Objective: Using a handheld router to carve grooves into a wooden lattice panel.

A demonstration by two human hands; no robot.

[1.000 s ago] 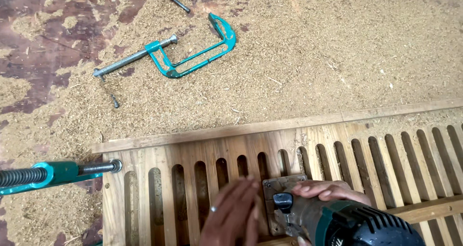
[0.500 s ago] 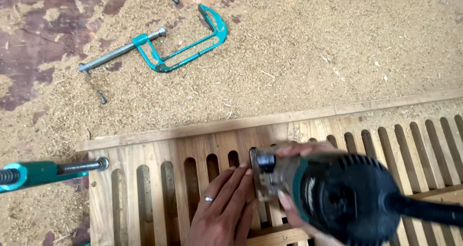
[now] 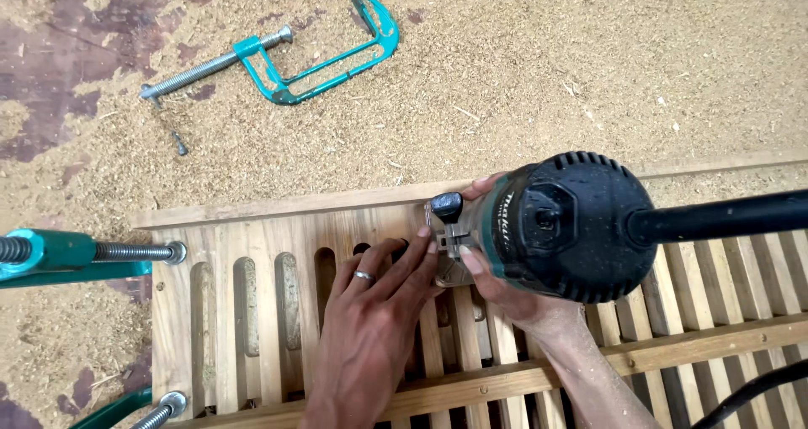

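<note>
Cutting slots is the step: right hand [image 3: 505, 290] grips the router [image 3: 555, 223], left hand [image 3: 370, 328] lies flat on the slotted board [image 3: 252, 303]; next needs a slow, steady push.

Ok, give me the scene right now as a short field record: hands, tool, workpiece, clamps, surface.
left hand: left hand flat on the slotted wooden panel, ring on one finger, fingertips at the router base
right hand: right hand gripping the trim router body
tool: black and teal, upright on the panel, its black cord running off right
workpiece: panel with rows of long slots, lying flat
clamps: one teal clamp pressing the panel's left edge; a loose teal C-clamp lying apart beyond it
surface: sawdust-covered table
</note>
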